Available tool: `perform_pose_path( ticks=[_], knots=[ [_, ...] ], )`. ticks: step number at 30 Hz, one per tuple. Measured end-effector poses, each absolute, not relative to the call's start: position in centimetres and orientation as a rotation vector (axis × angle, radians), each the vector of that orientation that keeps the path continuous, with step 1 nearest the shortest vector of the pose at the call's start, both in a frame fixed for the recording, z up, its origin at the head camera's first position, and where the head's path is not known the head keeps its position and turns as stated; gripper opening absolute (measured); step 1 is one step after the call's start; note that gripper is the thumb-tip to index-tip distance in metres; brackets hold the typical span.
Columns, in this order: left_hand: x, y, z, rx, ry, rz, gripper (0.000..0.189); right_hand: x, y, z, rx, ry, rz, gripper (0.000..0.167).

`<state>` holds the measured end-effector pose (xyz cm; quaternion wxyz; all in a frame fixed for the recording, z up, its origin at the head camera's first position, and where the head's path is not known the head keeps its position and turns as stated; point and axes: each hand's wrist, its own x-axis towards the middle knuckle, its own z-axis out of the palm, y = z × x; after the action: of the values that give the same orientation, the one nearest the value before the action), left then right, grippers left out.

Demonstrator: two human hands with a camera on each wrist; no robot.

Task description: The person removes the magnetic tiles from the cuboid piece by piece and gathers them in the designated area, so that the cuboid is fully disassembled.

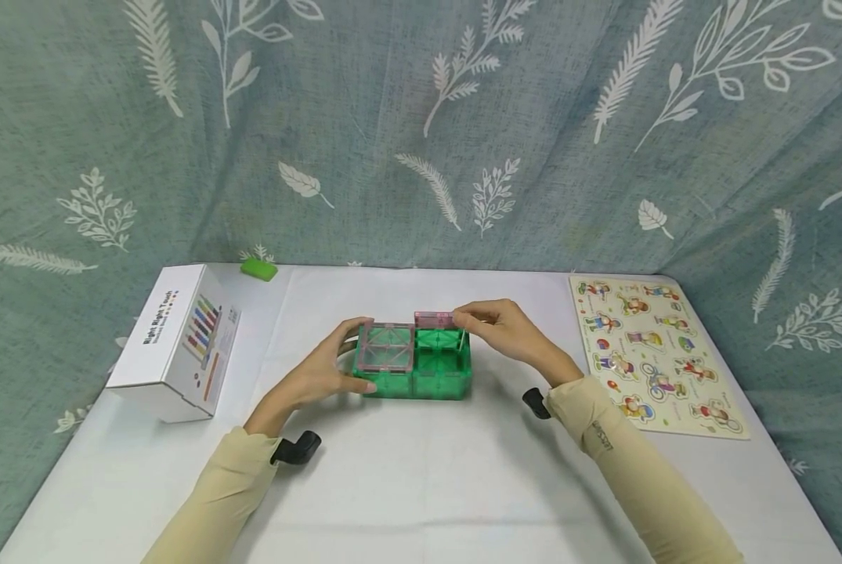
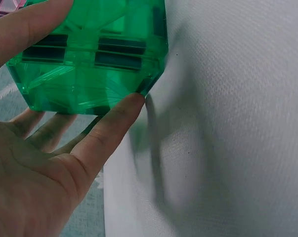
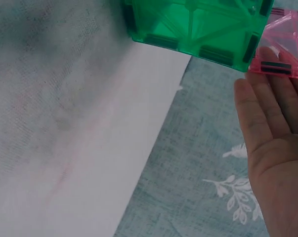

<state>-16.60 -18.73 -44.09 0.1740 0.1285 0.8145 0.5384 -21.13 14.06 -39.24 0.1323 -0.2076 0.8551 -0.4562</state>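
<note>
A box built of see-through green magnetic tiles sits on the table between the hands. One pink square tile lies flat over its left half; the right half is uncovered at the top. My left hand grips the left end, thumb at the front and fingers behind. At the back right edge, a second pink magnetic tile stands raised, and my right hand pinches its right side. The right wrist view shows fingertips against this pink tile, beside a green wall. Its thumb is hidden there.
A white toy box stands at the left, with a green block behind it near the back edge. To the right lies a wooden picture puzzle board. A patterned green cloth hangs behind the white table.
</note>
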Motion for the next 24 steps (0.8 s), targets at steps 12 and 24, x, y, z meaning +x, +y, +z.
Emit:
perform_pose_path(
  ticks=[12,24],
  knots=[
    [-16.7,-18.4,-44.0,0.379,2.341,1.465,0.109,-22.1,13.3,-40.4,-0.716,2.387,-1.443,0.028],
    [-16.0,-18.5,-43.9,0.329,2.312,1.490,0.106,-22.5,12.7,-40.9,-0.740,2.333,-1.472,0.024]
  ],
)
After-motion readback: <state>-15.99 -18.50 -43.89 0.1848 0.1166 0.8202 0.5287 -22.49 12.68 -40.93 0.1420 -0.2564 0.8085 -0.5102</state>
